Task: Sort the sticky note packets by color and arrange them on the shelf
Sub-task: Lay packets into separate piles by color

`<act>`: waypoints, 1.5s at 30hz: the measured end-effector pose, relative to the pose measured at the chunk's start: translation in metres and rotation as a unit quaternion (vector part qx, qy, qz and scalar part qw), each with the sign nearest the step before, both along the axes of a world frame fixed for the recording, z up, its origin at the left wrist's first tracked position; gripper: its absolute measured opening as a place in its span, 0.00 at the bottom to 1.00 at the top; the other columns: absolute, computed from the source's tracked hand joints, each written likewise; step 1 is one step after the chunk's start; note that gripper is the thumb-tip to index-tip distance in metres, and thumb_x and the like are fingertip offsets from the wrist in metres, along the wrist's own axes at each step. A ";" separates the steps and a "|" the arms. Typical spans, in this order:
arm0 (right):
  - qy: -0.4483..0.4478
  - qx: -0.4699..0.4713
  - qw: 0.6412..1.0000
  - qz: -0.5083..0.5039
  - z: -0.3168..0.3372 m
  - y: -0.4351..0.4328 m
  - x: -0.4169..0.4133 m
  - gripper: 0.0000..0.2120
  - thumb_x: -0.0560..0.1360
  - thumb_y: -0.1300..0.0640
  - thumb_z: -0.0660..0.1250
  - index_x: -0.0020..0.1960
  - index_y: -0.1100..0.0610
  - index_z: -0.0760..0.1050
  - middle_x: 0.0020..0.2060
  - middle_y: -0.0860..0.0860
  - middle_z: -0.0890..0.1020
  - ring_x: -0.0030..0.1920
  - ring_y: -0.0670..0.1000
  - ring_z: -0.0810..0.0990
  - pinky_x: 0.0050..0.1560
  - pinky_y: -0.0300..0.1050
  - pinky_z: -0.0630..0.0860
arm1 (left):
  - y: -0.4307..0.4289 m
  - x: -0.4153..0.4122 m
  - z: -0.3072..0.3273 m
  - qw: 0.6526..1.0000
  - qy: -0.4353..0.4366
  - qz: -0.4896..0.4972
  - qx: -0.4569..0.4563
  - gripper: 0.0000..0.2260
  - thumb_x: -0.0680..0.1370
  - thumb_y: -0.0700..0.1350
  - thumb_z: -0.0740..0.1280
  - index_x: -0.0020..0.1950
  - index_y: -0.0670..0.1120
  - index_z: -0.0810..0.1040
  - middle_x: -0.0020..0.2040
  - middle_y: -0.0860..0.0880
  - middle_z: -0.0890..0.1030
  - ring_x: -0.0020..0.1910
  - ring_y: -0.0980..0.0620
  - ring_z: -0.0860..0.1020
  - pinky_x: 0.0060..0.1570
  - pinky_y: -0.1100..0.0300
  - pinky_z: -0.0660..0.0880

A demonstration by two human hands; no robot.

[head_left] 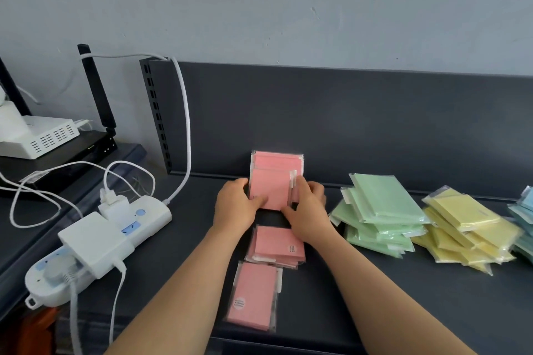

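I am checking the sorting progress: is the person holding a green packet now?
No, both the left hand and the right hand grip the pink packet stack; the green pile lies apart.

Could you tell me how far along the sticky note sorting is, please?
Done: colors are separated: pink, green heap, yellow heap, blue packets. In hand: left hand and right hand hold the pink stack against the back panel. Left: a pink pile and single pink packet wait in front; the other heaps look untidy.
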State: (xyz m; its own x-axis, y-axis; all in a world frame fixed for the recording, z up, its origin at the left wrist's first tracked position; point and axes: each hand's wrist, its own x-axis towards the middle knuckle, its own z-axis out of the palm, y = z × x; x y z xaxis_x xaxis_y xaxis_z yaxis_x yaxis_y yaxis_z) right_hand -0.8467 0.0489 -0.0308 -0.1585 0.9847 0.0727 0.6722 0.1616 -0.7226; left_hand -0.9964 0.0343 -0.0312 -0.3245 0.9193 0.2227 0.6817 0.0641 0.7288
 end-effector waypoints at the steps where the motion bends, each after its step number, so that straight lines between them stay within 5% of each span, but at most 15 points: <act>1: 0.017 -0.001 1.000 0.001 -0.001 0.001 0.001 0.27 0.76 0.60 0.66 0.71 0.51 0.59 0.69 0.54 0.61 0.69 0.56 0.62 0.67 0.50 0.65 | 0.000 0.001 0.001 1.000 -0.005 -0.014 0.000 0.15 0.73 0.49 0.73 0.58 0.46 0.79 0.54 0.49 0.79 0.51 0.51 0.76 0.48 0.60 0.71; 4: 0.044 0.016 0.999 0.001 -0.003 0.004 0.002 0.26 0.76 0.61 0.66 0.71 0.51 0.62 0.64 0.53 0.70 0.64 0.54 0.69 0.60 0.46 0.69 | 0.001 0.001 0.003 0.999 -0.022 -0.045 0.001 0.18 0.74 0.47 0.73 0.63 0.46 0.78 0.55 0.49 0.80 0.53 0.51 0.77 0.50 0.61 0.72; 10: 0.085 0.042 0.995 0.001 -0.005 0.007 0.004 0.22 0.75 0.63 0.66 0.67 0.51 0.67 0.55 0.48 0.76 0.54 0.48 0.75 0.50 0.40 0.70 | 0.001 -0.001 0.000 0.998 -0.040 -0.051 0.015 0.20 0.73 0.43 0.74 0.64 0.48 0.77 0.52 0.55 0.79 0.47 0.58 0.75 0.39 0.74 0.66; 15: 0.137 0.038 0.990 -0.018 -0.004 0.007 0.005 0.25 0.73 0.64 0.69 0.67 0.49 0.70 0.53 0.43 0.79 0.53 0.44 0.76 0.53 0.37 0.71 | 0.004 -0.001 -0.002 0.999 -0.024 -0.038 0.011 0.23 0.72 0.47 0.74 0.66 0.48 0.75 0.56 0.51 0.80 0.52 0.55 0.75 0.49 0.64 0.69; 21: 0.129 0.009 0.992 -0.013 -0.004 0.005 0.005 0.22 0.75 0.61 0.67 0.66 0.49 0.69 0.58 0.46 0.77 0.58 0.47 0.76 0.58 0.42 0.73 | -0.005 -0.001 0.005 0.998 -0.036 -0.050 -0.001 0.22 0.73 0.44 0.74 0.66 0.48 0.74 0.59 0.51 0.79 0.52 0.58 0.73 0.50 0.64 0.68; 26: 0.102 -0.025 0.994 -0.015 0.002 -0.007 0.004 0.07 0.78 0.59 0.59 0.56 0.55 0.70 0.55 0.53 0.76 0.48 0.48 0.76 0.42 0.41 0.72 | -0.018 0.004 0.018 0.997 -0.042 -0.051 -0.031 0.23 0.75 0.45 0.72 0.68 0.43 0.71 0.63 0.48 0.77 0.59 0.52 0.75 0.52 0.64 0.66; 31: 0.073 -0.073 0.993 0.053 0.029 -0.037 0.018 0.13 0.78 0.56 0.63 0.61 0.57 0.71 0.56 0.50 0.78 0.51 0.51 0.77 0.48 0.43 0.73 | -0.044 0.002 0.035 0.995 -0.021 -0.055 -0.079 0.24 0.78 0.51 0.68 0.70 0.41 0.68 0.64 0.46 0.75 0.61 0.50 0.74 0.52 0.62 0.66; 34: -0.028 -0.099 0.988 0.113 0.031 -0.051 0.038 0.30 0.74 0.52 0.70 0.73 0.54 0.64 0.65 0.47 0.73 0.59 0.47 0.73 0.58 0.38 0.68 | -0.063 -0.001 0.035 0.989 -0.002 -0.071 -0.130 0.26 0.75 0.56 0.70 0.68 0.44 0.71 0.60 0.49 0.77 0.54 0.53 0.75 0.52 0.61 0.70; 36: -0.051 -0.102 0.986 0.120 0.025 -0.057 0.044 0.33 0.71 0.52 0.73 0.73 0.54 0.65 0.65 0.47 0.73 0.60 0.47 0.74 0.61 0.40 0.68 | -0.076 0.001 0.031 0.982 0.008 -0.092 -0.166 0.26 0.75 0.56 0.70 0.68 0.45 0.72 0.59 0.51 0.77 0.52 0.55 0.75 0.51 0.62 0.70; 39: -0.001 -0.074 0.995 0.073 0.023 -0.062 0.049 0.27 0.70 0.56 0.74 0.68 0.54 0.71 0.54 0.48 0.77 0.51 0.47 0.76 0.53 0.38 0.69 | -0.089 0.004 0.026 0.980 0.014 -0.102 -0.168 0.25 0.77 0.54 0.68 0.71 0.45 0.71 0.64 0.50 0.76 0.58 0.54 0.75 0.57 0.60 0.71; 45: 0.069 -0.013 0.998 -0.007 0.020 -0.076 0.066 0.16 0.72 0.65 0.70 0.58 0.55 0.77 0.45 0.47 0.78 0.43 0.46 0.77 0.38 0.36 0.73 | -0.094 0.010 0.016 0.979 0.061 -0.090 -0.171 0.27 0.75 0.56 0.69 0.72 0.49 0.70 0.69 0.47 0.70 0.64 0.48 0.73 0.63 0.54 0.71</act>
State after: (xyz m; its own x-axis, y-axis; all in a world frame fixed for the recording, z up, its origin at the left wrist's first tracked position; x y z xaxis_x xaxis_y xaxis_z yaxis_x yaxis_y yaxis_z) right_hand -0.7809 -0.0270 -0.0112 -0.1342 0.9886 0.0676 0.5689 0.1328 -0.8117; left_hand -0.9861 -0.0601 -0.0155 -0.1406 0.9867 -0.0818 0.7856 0.1614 0.5974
